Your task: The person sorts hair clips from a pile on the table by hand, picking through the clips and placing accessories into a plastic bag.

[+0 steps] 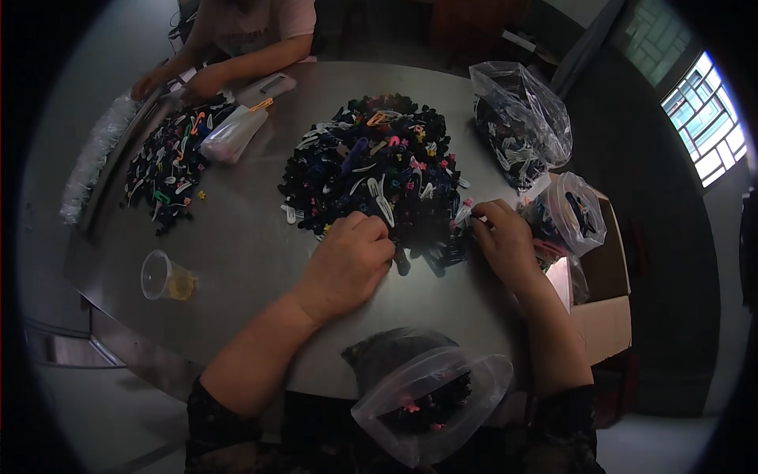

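A large pile of hair clips, mostly dark with white, pink, yellow and purple pieces among them, lies on the metal table. My left hand rests at its near edge, fingers curled; what they hold, if anything, is hidden. At the pile's right edge, my right hand has thumb and forefinger pinched on a pale hair clip with a bit of pink by it. Several dark clips lie between the two hands. Close to my body, an open clear plastic bag contains dark and pink pieces.
Across the table, another person leans over a smaller clip pile. A plastic cup with yellowish liquid stands left. At right are a large clear bag of clips, a smaller bag and a cardboard box.
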Demonstrator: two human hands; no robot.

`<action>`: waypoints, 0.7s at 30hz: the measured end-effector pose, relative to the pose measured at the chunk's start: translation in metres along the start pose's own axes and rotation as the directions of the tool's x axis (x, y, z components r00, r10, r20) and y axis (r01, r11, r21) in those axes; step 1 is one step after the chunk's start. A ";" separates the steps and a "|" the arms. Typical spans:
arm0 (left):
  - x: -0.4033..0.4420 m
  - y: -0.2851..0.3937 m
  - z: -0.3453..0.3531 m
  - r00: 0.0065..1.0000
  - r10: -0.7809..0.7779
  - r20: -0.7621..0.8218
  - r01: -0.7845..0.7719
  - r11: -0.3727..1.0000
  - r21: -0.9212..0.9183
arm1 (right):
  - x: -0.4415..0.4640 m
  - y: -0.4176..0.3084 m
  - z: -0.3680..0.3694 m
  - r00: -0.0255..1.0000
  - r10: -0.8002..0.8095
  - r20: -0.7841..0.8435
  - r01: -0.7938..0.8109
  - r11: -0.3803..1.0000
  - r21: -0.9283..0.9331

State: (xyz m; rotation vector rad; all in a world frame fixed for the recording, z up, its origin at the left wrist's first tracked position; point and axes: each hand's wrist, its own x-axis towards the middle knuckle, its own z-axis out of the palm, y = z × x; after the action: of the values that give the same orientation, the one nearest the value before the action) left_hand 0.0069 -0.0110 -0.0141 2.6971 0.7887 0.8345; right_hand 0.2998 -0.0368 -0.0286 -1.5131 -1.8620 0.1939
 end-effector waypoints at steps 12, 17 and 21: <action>0.000 -0.010 -0.020 0.962 -0.184 -0.200 0.189 0.982 0.006 | -0.005 -0.079 -0.056 0.996 -0.077 -0.034 0.083 0.841 0.535; -0.005 0.006 -0.077 0.800 -0.469 0.375 0.538 0.837 -0.102 | -0.029 -0.124 -0.084 0.911 -0.401 -0.101 0.345 0.603 0.719; -0.012 0.009 -0.050 0.793 -0.316 0.522 0.431 0.895 -0.112 | -0.018 -0.117 -0.084 0.939 -0.344 0.003 0.295 0.809 0.509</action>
State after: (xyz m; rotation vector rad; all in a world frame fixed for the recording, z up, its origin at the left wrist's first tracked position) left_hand -0.0263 -0.0226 0.0241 2.2712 0.9812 0.1140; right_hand 0.2586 -0.1144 0.0867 -0.8302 -1.9149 0.5545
